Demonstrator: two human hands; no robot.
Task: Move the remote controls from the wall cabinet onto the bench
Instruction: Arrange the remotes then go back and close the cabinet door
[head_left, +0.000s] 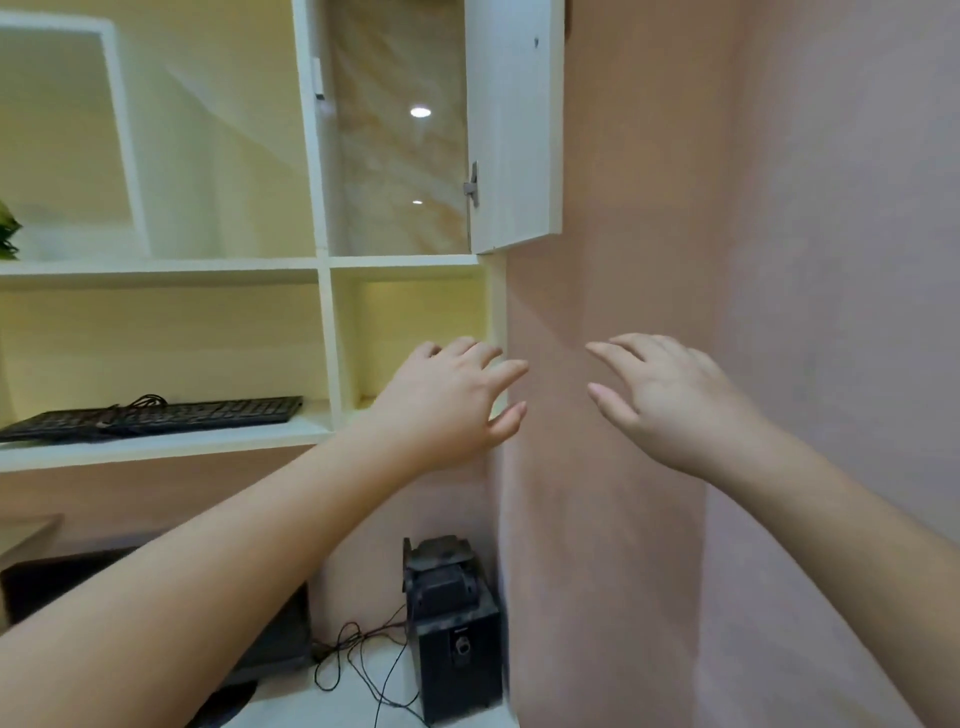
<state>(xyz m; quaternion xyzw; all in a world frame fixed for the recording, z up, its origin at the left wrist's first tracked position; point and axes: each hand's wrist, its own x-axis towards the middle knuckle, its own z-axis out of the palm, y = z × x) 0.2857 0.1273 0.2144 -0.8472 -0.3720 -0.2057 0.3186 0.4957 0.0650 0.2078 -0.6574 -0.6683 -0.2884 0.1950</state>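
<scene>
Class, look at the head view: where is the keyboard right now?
The keyboard lies on the low white shelf at the left of the head view, left of the left hand and above the speaker.

**Out of sight, off the edge**

The left hand (447, 400) covers the lower part of the small cubby (415, 322) behind it, floor hidden. Far left of both hands, a green plant (8, 231) is cut by the frame edge. Below the left forearm, a dark object (52, 582) is mostly hidden, too dim to tell.
</scene>
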